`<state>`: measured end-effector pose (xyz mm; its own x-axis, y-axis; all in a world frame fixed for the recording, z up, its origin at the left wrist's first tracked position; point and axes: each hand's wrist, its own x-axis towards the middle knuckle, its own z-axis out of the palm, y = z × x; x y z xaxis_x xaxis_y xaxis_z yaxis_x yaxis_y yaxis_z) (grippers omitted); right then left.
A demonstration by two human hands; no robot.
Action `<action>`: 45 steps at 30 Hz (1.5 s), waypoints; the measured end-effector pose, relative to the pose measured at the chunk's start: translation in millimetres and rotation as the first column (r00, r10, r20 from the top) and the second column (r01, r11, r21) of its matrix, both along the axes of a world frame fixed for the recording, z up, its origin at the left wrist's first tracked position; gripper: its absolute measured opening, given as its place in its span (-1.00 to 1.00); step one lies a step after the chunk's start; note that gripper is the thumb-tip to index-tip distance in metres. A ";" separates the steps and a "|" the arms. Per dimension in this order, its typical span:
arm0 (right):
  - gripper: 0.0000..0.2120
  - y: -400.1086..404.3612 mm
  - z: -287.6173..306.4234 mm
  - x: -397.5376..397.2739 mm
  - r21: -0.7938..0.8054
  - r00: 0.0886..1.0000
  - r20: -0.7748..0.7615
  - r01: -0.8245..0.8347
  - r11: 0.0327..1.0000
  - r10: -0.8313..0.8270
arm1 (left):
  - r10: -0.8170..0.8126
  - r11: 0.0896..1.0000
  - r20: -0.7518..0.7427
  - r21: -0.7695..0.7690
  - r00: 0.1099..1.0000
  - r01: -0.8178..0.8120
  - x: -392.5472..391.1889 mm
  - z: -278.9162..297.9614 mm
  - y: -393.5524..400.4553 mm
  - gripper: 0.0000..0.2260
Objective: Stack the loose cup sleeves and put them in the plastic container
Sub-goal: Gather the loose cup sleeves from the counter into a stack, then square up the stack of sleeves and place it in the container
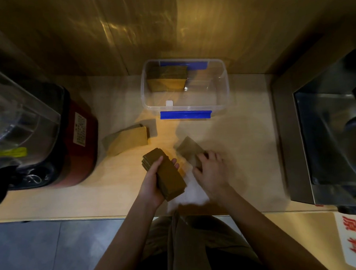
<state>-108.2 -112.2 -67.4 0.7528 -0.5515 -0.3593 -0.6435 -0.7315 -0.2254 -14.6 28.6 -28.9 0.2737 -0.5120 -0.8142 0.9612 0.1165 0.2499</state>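
Observation:
My left hand [152,182] grips a stack of brown cardboard cup sleeves [168,176] just above the counter, near its front edge. My right hand [211,170] lies on a single loose sleeve [188,150] flat on the counter, fingers curled over its near end. More loose sleeves [129,138] lie overlapped to the left, further back. The clear plastic container [222,99] with blue latches stands at the back against the wall; a stack of sleeves [167,78] stands in its far left corner.
A red and black appliance [78,140] with a clear jug [16,106] fills the left of the counter. A steel machine [327,137] stands at the right. The counter's front edge [74,218] runs below my hands, and a labelled sign [353,237] sits at bottom right.

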 end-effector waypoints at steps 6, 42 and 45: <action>-0.59 -3.7 44.6 14.2 0.535 0.880 0.231 0.241 0.810 -0.415 | -0.022 0.999 0.074 -0.033 0.997 0.025 1.3 0.1 0.8 -0.47; -0.67 10.7 53.7 -28.1 0.865 0.799 0.154 0.175 0.471 -0.581 | -0.514 0.850 0.730 0.366 0.449 0.379 8.4 0.0 24.3 -0.63; -0.68 15.1 37.1 -23.4 0.705 0.788 0.318 0.175 0.687 -0.527 | -0.565 0.823 0.771 0.504 0.294 0.262 -4.5 -21.9 17.3 -0.64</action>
